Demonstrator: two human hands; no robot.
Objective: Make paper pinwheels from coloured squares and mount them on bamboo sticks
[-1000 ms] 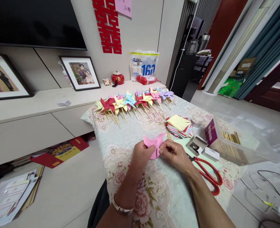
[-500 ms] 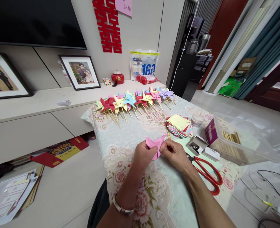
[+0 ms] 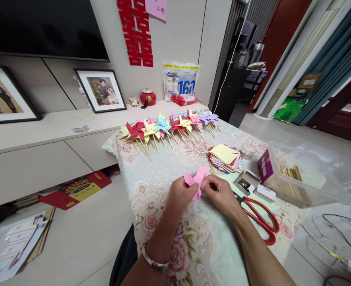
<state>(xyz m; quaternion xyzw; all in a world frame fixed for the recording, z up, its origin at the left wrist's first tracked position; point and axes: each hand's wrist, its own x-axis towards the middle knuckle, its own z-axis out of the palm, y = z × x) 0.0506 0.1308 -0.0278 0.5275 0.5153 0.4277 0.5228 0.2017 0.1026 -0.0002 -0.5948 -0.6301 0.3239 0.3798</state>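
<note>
Pale walls here, with a dark television mounted up high and a red paper cutout stuck beside it, and below runs a long cream cabinet carrying two framed photographs, a small red pot and a white packet. The table wears a floral cloth, the floor is light tile with booklets lying on it, and off to the right stand a reddish-brown door and teal curtains in soft daylight.
</note>
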